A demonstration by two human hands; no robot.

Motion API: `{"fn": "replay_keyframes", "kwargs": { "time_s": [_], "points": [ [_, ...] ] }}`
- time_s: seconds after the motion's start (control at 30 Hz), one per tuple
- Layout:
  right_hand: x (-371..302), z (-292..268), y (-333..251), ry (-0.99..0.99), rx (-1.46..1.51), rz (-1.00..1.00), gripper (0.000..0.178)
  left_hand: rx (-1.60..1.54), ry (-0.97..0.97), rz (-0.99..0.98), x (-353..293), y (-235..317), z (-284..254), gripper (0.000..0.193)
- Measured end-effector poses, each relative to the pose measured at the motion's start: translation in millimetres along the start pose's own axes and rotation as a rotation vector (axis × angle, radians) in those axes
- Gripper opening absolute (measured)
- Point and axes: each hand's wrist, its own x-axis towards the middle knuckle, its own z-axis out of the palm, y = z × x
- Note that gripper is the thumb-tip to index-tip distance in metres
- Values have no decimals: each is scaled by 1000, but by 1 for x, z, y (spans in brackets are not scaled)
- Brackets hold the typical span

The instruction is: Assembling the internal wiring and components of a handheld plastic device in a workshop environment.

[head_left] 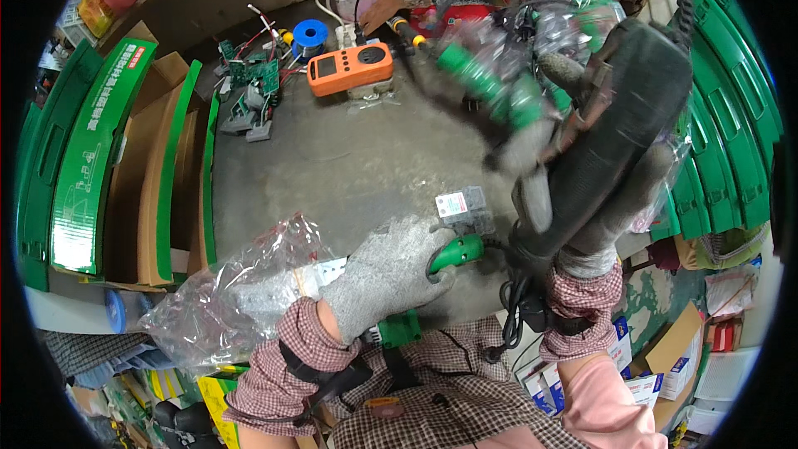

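Observation:
My left hand, in a grey knit glove, is closed around the rounded green body of a tool with a dark cord end. Just beyond it lies a small clear plastic case with a white label. My right hand, gloved too, is largely covered by a long black padded object with a braided cable at its top. Its fingers stick out on the left, smeared by motion, so their grip is unclear. Beside them are blurred green cylindrical parts. Near my lap rests another green piece.
An orange meter stands at the back, near a blue wire spool and several circuit boards. Green cardboard boxes fill the left; green cases stack up at right. A clear plastic bag lies left of my left hand.

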Motion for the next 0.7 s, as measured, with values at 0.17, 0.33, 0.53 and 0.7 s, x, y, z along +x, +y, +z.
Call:
{"fn": "replay_keyframes", "kwargs": {
  "time_s": [0.17,0.33,0.53,0.7],
  "points": [
    [31,-27,0,-214,-205,-76,79,13,-30,-25,-3,-3,0,46],
    [48,-70,-22,-142,-199,-341,84,-41,-123,-27,22,11,-29,55],
    [19,-81,-38,-95,-330,-229,95,587,203,178,139,-14,-13,72],
    [-13,-120,-21,-53,-391,-80,83,679,122,271,189,-4,26,82]
  ]
}}
